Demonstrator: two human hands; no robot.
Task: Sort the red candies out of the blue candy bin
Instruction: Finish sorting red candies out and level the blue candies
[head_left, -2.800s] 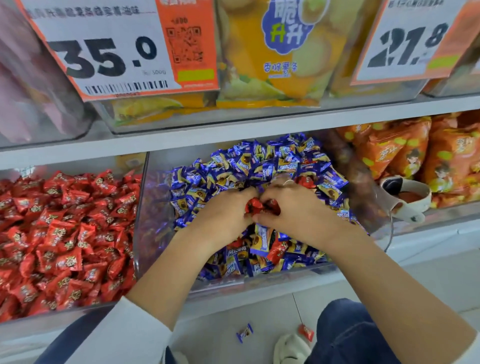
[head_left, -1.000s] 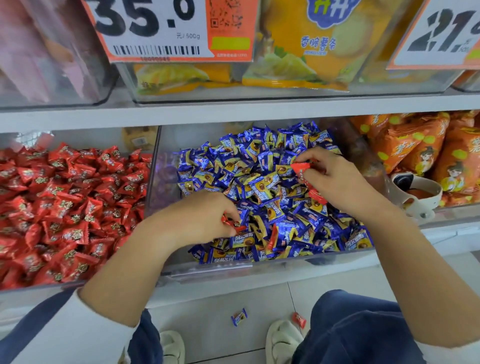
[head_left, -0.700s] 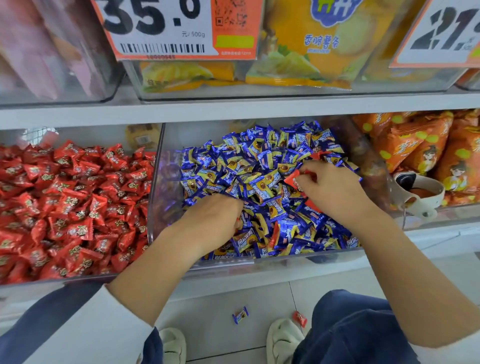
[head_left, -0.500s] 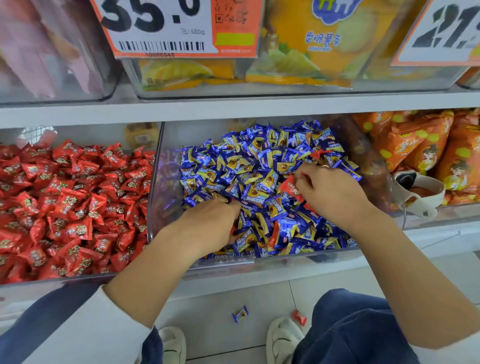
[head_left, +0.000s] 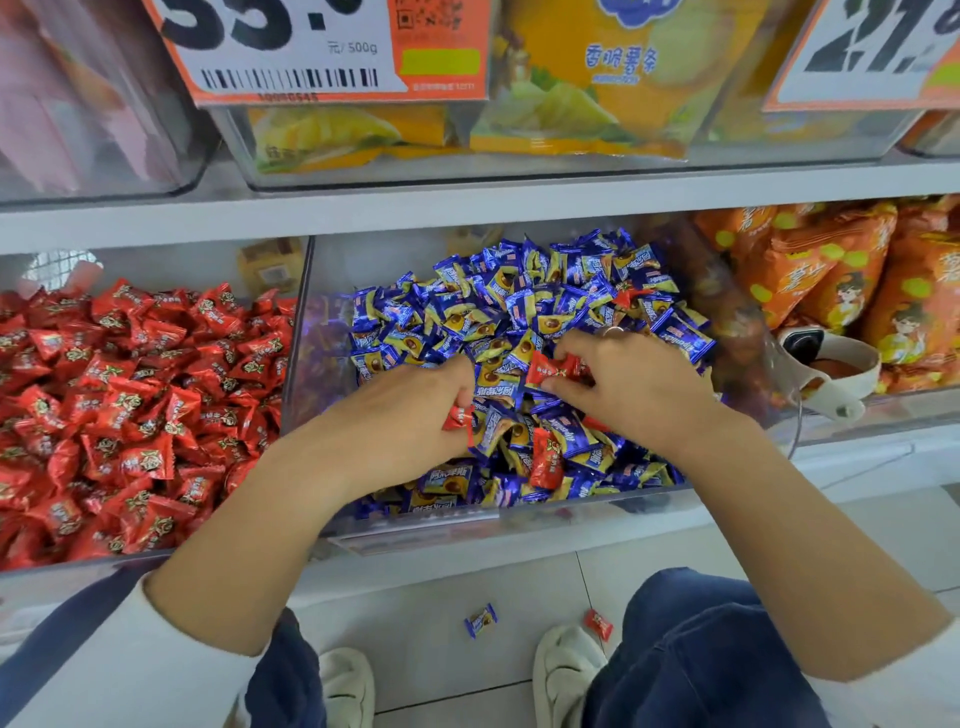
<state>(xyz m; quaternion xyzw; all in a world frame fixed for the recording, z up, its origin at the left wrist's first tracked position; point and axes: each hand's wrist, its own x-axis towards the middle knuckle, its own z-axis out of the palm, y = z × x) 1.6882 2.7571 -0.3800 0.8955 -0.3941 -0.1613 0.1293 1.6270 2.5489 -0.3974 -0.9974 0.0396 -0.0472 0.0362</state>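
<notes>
Inside the blue candy bin (head_left: 332, 374), both hands collect: right hand (head_left: 631, 387) pinches 1 red candy (head_left: 553, 370), left hand (head_left: 410, 415) grips another red candy (head_left: 458, 417). Next, I think, carry them to the red bin (head_left: 291, 332) left of it.

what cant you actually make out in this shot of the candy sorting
Head view only:
- Red candies buried in the blue candy bin: the top layer and both hands cover them.
- How many candies the left hand holds: its curled fingers hide the grip.
- Left price sign: top cut off by the frame edge.
- Scoop: partly behind the bin wall.
</notes>
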